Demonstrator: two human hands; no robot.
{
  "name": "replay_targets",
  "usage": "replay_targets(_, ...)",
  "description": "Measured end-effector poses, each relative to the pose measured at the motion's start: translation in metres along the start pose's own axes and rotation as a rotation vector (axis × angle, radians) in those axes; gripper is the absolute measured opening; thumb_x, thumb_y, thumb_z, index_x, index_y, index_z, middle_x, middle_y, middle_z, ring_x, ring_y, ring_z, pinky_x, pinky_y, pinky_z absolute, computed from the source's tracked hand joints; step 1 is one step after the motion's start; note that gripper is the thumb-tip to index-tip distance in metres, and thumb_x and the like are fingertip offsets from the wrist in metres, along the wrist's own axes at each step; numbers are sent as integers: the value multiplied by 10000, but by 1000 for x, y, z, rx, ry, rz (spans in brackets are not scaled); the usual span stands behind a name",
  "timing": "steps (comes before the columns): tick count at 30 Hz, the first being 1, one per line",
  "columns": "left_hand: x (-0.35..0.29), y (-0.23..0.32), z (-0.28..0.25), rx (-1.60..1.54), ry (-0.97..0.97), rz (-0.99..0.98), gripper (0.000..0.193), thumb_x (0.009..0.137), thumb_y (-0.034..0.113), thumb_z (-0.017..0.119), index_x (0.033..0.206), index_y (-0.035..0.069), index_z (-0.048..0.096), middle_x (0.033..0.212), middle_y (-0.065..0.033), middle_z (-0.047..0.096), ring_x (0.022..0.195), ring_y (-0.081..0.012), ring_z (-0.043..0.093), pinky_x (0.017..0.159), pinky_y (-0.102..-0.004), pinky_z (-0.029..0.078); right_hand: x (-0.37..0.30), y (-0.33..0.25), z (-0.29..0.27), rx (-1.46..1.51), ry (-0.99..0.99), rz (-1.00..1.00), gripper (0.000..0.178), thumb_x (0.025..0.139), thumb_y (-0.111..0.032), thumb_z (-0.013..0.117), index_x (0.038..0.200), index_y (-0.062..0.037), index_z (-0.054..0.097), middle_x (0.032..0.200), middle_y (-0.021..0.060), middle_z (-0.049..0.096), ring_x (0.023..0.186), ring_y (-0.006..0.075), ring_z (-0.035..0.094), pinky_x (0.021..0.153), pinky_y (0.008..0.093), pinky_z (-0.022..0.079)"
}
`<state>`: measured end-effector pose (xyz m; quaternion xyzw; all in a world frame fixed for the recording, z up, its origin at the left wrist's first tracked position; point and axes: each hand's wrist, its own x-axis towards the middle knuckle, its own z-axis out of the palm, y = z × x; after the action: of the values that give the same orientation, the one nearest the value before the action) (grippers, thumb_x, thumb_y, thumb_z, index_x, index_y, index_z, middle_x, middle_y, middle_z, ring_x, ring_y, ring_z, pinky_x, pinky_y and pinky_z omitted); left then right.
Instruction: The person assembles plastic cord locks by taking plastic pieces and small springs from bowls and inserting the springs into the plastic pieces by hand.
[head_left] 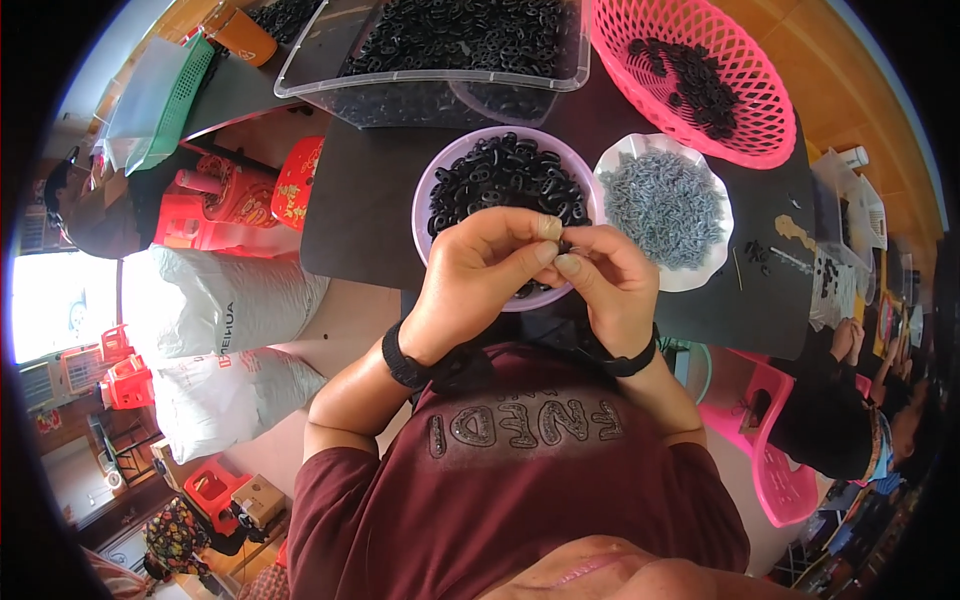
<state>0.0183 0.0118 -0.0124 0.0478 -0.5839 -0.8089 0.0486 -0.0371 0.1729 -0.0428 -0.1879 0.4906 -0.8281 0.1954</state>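
Observation:
My left hand [470, 270] and my right hand [618, 285] meet over the near edge of a lilac bowl [421, 205], each closed in a pinch. Between their fingertips sits a small black plastic part [566, 246], mostly hidden by the thumbs. The bowl is heaped with similar black looped parts [510, 180]. Just right of it, a white plate with a wavy rim [722, 225] carries a pile of small grey screw-like pins [662, 205]. Whether a pin is also between my fingers cannot be made out.
Behind the bowl stands a clear bin [430, 100] full of black parts. A pink lattice basket [765, 110] with more parts lies at the far right of the dark table [360, 200]. White sacks [240, 300] rest at left. Another person's hands [847, 340] show at right, near a pink chair [785, 485].

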Motion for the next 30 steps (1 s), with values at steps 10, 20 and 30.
replay_targets(10,4,18,-39,414,106,-22,184,924,37,621,1097,-21,645,954,-89,678,792,-117,649,715,-258,555,-1,-1,0,-139,-29,94,228,883,27,653,1109,26,624,959,51,576,846,88,575,705,216,499)
replay_targets(20,68,20,-72,1402,-160,346,186,759,35,638,940,5,666,910,-159,644,864,-348,624,784,-403,504,7,-4,1,-339,-49,25,202,903,2,632,1104,20,647,907,39,549,736,89,570,661,212,517)
replay_targets(30,70,17,-65,1351,-219,191,195,758,20,617,947,17,662,923,-183,628,883,-372,612,802,-410,496,7,-6,0,-255,-25,115,166,893,-9,662,1058,2,650,898,22,603,759,74,592,663,210,521)
